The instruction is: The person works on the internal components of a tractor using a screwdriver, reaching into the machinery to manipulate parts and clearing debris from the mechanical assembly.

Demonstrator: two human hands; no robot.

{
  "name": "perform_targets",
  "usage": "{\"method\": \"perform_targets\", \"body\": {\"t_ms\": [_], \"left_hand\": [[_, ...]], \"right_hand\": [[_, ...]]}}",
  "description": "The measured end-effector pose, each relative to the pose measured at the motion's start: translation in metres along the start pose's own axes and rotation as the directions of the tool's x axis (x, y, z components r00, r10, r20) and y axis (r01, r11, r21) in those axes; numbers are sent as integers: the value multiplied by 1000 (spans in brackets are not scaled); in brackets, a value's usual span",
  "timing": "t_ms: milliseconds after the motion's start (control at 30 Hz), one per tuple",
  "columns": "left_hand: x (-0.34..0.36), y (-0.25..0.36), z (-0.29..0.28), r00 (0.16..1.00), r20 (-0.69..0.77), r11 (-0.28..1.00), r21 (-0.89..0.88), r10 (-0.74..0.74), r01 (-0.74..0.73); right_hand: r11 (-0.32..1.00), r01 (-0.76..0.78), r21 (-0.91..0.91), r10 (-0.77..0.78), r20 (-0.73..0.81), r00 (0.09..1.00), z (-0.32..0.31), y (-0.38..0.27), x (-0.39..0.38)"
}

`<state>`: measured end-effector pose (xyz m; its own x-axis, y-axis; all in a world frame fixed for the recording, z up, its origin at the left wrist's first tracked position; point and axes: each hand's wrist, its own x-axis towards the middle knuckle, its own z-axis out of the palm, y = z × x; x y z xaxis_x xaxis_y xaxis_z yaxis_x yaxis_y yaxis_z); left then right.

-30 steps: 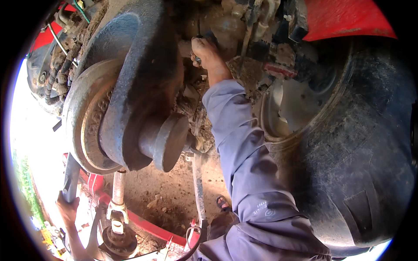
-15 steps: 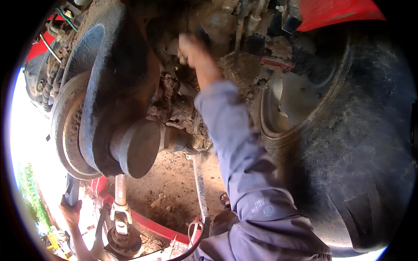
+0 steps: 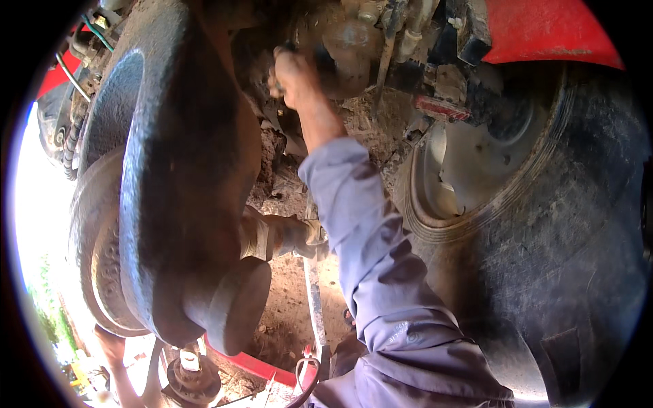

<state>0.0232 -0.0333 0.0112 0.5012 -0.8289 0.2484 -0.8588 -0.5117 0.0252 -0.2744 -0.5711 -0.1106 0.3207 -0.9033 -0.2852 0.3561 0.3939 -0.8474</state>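
My right hand (image 3: pixel 296 78) is raised among the dirty machine parts at the upper middle, its arm in a grey-blue sleeve. Its fingers are curled closed, with something dark at them that I cannot make out. Left of this arm hangs a thick dark metal casting (image 3: pixel 183 204) with a round stub (image 3: pixel 239 306) at its lower end. Behind it sits a round metal wheel (image 3: pixel 102 265). At the lower left, beside that wheel's bottom rim, is my left hand (image 3: pixel 111 345), bare-armed and washed out by glare. The casting and wheel partly hide it, and its fingers do not show clearly.
A large black tyre (image 3: pixel 544 224) with a pale rim (image 3: pixel 435 177) fills the right side. Above it hangs a red panel (image 3: pixel 551 30). A joint fitting (image 3: pixel 190 381) and a red bar (image 3: pixel 258 367) lie low in front. Dry soil (image 3: pixel 279 319) shows beneath.
The casting and its stub now sit lower and larger in view. My right hand stays high among the parts, barely shifted. The dark bar seen earlier at my left hand is now hidden.
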Motion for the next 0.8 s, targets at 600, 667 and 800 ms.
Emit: {"method": "perform_targets", "body": {"t_ms": [600, 667, 800], "left_hand": [[2, -9, -5, 997, 73, 999, -19, -28, 30], [0, -11, -6, 996, 76, 999, -11, -43, 44], [-3, -15, -7, 995, 73, 998, 0, -63, 63]], "right_hand": [[900, -20, 435, 45, -46, 998, 30, -19, 23], [885, -43, 463, 74, -48, 996, 27, -13, 13], [919, -74, 388, 110, -71, 991, 12, -21, 26]]}}
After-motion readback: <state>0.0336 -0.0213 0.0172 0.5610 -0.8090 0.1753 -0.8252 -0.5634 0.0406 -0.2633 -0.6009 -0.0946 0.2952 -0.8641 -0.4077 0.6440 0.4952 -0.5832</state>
